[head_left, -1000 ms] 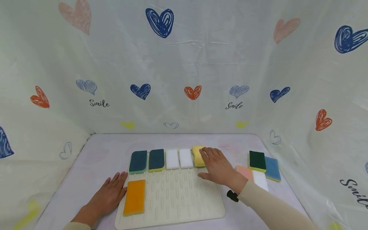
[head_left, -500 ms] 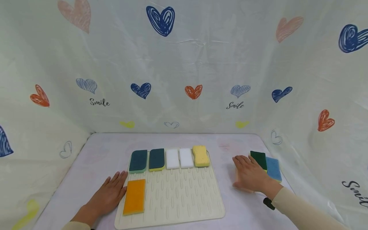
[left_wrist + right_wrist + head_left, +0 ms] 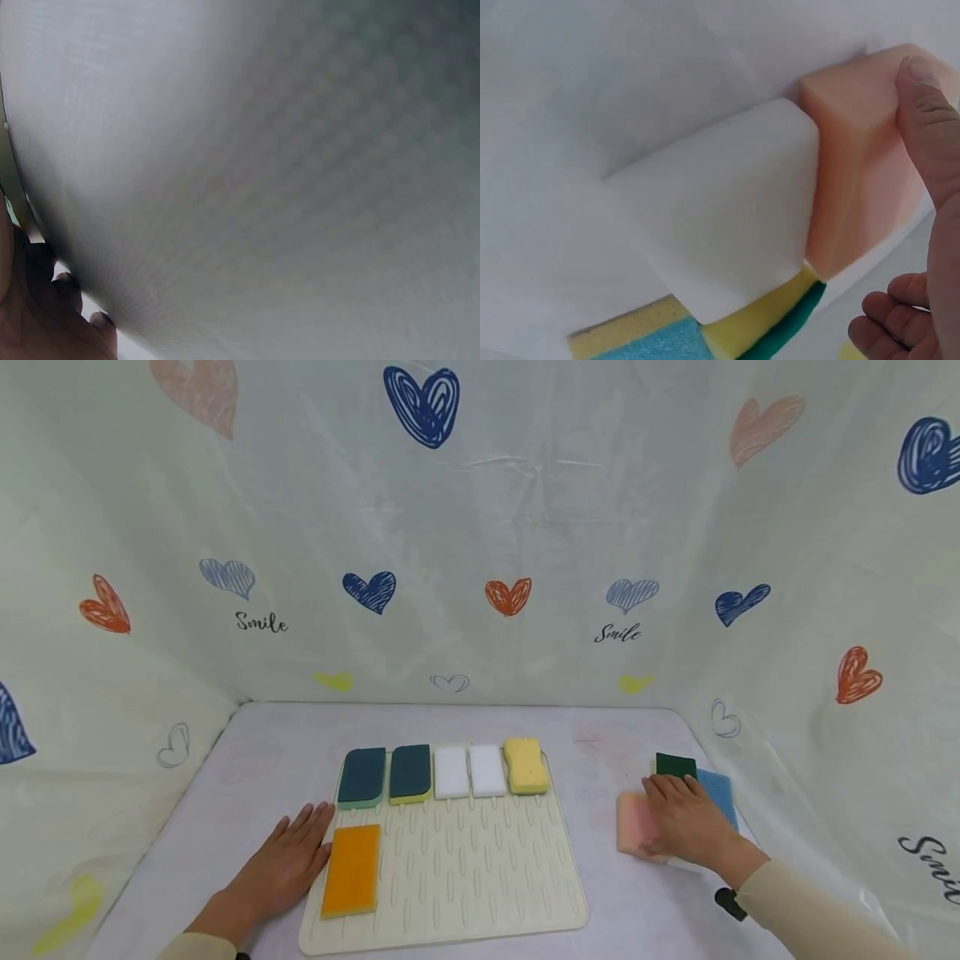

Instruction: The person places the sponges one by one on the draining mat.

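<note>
Ridged cream mat [image 3: 472,877] sits mid-table; along its far edge, left to right: two dark teal-topped sponges [image 3: 410,772], two plain white foam blocks [image 3: 450,772], one pale yellow wavy-sided sponge [image 3: 527,767]. Orange rectangular sponge [image 3: 351,870] near the mat's left edge. Loose cluster at the right of the pale table [image 3: 285,727]: salmon-pink foam block [image 3: 630,827], a smooth white block [image 3: 712,217] right up against it, dark green-topped yellow sponge [image 3: 675,764] behind, blue-topped yellow sponge [image 3: 720,793] beside that. White block is crowding the pink one; from the head view the right hand hides most of it. Right hand [image 3: 690,822] is palm-down over the cluster, thumb against the pink block, fingers loosely bent and away from the thumb: not grasping. Left hand [image 3: 281,860] lies flat, relaxed, fingers extended, just beside the mat's left edge, holding nothing.
</note>
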Available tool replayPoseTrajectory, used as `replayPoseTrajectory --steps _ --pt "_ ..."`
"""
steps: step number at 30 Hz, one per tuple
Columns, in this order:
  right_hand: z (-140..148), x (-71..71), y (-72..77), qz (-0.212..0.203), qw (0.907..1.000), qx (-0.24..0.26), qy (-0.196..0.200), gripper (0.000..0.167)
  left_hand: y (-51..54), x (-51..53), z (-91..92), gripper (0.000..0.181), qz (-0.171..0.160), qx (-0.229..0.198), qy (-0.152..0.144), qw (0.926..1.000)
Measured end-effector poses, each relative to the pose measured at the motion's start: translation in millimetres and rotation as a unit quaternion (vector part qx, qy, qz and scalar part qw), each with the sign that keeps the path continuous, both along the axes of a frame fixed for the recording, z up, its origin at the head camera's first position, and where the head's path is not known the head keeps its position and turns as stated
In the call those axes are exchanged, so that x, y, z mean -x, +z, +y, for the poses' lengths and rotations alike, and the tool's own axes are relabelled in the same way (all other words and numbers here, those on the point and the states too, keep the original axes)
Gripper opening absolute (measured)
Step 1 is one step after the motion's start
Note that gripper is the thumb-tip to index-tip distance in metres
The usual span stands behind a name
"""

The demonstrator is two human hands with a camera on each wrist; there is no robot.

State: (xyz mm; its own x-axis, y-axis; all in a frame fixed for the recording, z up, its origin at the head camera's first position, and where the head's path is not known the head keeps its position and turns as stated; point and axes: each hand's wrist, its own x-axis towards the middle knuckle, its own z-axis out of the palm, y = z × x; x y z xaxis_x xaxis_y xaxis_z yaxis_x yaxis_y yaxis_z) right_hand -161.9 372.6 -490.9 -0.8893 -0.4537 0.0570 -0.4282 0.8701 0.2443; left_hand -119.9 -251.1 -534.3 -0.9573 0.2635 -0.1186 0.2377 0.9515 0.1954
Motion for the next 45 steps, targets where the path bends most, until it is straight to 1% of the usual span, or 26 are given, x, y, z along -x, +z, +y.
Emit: replayPoseTrajectory --steps 5,9,13,18,24,27,30,33,35,37,39,42,45 --pt "1 -4.6 -6.9 -0.005 0.9999 -0.007 -0.012 0.107 -4.0 0.4 -1.2 0.07 0.007 0.002 -0.003 1.0" --pt "3 -6.4 -12.0 -0.005 0.9998 -0.002 -0.017 0.11 -1.8 0.8 -1.5 0.07 0.006 0.003 -0.003 1.0" --pt "4 -5.3 -14.6 0.006 0.9998 0.008 -0.017 0.106 0.4 0.2 -1.0 0.07 0.002 0.002 -0.002 1.0" --pt "3 -6.3 -14.5 0.003 0.9997 0.019 -0.015 0.097 0.5 0.8 -1.1 0.069 0.004 0.003 -0.003 1.0" --pt "1 -9.8 -9.8 -0.012 0.9995 0.02 -0.019 0.1 -0.5 0.7 -1.3 0.07 0.004 0.0 0.002 1.0" --pt "-1 -10.8 -8.5 -0.013 0.9996 0.022 -0.015 0.095 -2.7 0.4 -1.6 0.07 0.007 -0.001 0.003 1.0" --pt "-3 -8.7 -9.0 0.004 0.9993 0.037 -0.002 0.091 -4.2 -0.2 -1.6 0.07 0.011 -0.002 0.005 0.9999" --pt "-5 -4.1 -10.5 0.041 0.9972 0.059 0.023 0.087 -4.5 -0.7 -1.5 0.07 0.013 0.0 0.005 0.9999" --pt "-8 -0.9 -10.1 0.067 0.9945 0.068 0.042 0.086 -4.4 -0.6 -1.4 0.07 0.011 0.0 0.004 0.9999" --pt "-11 2.1 -8.9 0.084 0.9925 0.07 0.054 0.086 -3.6 -0.3 -1.2 0.07 0.009 -0.001 0.003 1.0" --pt "-15 3.9 -6.4 0.087 0.9925 0.067 0.054 0.087 -3.1 0.0 -1.2 0.07 0.008 -0.002 0.001 1.0" --pt "-23 6.5 -1.8 0.075 0.9944 0.062 0.042 0.088 -2.7 0.5 -1.2 0.069 0.009 -0.003 0.0 1.0" --pt "-33 9.1 3.1 0.072 0.9947 0.062 0.039 0.088 -3.4 1.0 -1.3 0.07 0.009 -0.002 0.0 1.0"
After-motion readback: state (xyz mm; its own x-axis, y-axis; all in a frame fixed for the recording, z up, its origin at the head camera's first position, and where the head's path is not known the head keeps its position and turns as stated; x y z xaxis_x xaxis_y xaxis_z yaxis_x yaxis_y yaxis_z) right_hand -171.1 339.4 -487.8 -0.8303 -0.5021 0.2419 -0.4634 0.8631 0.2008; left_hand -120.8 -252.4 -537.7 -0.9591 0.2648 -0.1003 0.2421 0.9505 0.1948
